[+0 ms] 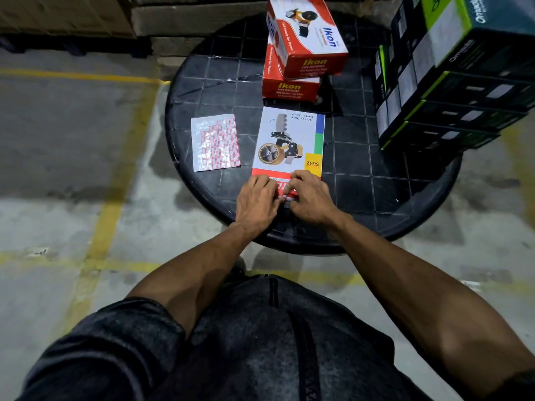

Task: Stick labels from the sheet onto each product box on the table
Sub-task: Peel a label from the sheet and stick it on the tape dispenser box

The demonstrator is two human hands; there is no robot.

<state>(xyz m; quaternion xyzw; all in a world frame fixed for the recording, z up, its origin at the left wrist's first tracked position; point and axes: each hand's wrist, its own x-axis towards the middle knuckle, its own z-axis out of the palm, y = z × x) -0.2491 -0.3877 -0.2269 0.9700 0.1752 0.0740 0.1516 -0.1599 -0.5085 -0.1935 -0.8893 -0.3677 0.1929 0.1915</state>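
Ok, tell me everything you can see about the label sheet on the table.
The label sheet is a thin, glossy rectangle of pale backing paper lying flat on the black gridded table, slightly askew. It carries rows of small red-bordered white labels; its upper left area is bare, so those labels seem to be gone. It sits to the left of the white tape-dispenser box, apart from it. Nothing touches it but the table; both hands are at that box's near edge.
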